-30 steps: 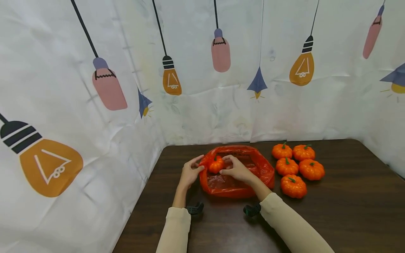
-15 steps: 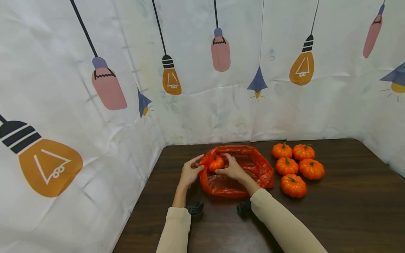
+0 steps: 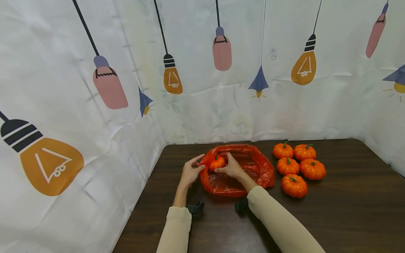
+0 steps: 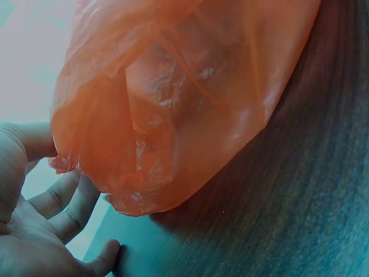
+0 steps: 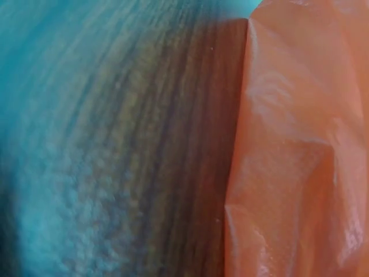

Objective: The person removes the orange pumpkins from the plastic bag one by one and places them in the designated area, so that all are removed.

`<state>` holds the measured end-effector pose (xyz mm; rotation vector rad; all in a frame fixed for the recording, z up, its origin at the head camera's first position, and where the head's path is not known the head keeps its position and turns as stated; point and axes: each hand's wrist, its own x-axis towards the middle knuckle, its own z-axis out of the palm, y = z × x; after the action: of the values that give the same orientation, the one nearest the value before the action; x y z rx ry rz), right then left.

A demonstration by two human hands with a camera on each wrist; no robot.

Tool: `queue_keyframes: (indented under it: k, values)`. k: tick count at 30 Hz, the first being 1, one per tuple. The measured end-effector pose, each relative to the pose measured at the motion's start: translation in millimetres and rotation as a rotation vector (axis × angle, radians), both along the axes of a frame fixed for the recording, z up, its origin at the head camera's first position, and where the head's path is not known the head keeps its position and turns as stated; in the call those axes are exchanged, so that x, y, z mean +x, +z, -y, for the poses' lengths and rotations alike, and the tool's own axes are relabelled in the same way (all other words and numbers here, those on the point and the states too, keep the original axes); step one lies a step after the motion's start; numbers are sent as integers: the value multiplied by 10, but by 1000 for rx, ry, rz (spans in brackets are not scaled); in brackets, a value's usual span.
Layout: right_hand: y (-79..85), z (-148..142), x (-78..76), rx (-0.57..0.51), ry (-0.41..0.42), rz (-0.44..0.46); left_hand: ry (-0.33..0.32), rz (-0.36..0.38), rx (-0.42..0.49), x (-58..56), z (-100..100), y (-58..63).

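A red plastic bag (image 3: 237, 191) stands with its mouth wide on the dark wooden table. My left hand (image 3: 190, 173) pinches the left rim of the bag between thumb and fingers; the left wrist view shows the bag wall (image 4: 173, 115) beside the left hand (image 4: 49, 213). Inside the bag, at its left side, sits a small orange pumpkin (image 3: 216, 163) with a green stem. Reaching over the front rim, my right hand (image 3: 233, 168) has its thumb and fingers round the pumpkin's right side. Only the bag (image 5: 300, 144) and table appear in the right wrist view.
Several more small pumpkins (image 3: 294, 186) are grouped on the table (image 3: 354, 196) just right of the bag. Behind the table hangs a white wall cloth (image 3: 202, 116) printed with lamps.
My right hand has moved left and closed in around the pumpkin, which has stayed in the bag. The left hand has kept its hold on the rim.
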<state>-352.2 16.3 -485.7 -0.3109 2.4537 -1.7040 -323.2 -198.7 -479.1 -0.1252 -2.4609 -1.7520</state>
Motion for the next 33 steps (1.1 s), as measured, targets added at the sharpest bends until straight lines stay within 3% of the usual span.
queue_keyframes:
  k: [8, 20, 33]
  values:
    - [-9, -28, 18, 28, -21, -4, -3, 6, -1, -7, -18, -8]
    - [38, -203, 103, 78, 17, -68, -7, -16, -18, -10, -33, 9]
    - [172, -329, 263, 39, 31, -77, 12, -12, 2, 2, -2, -10]
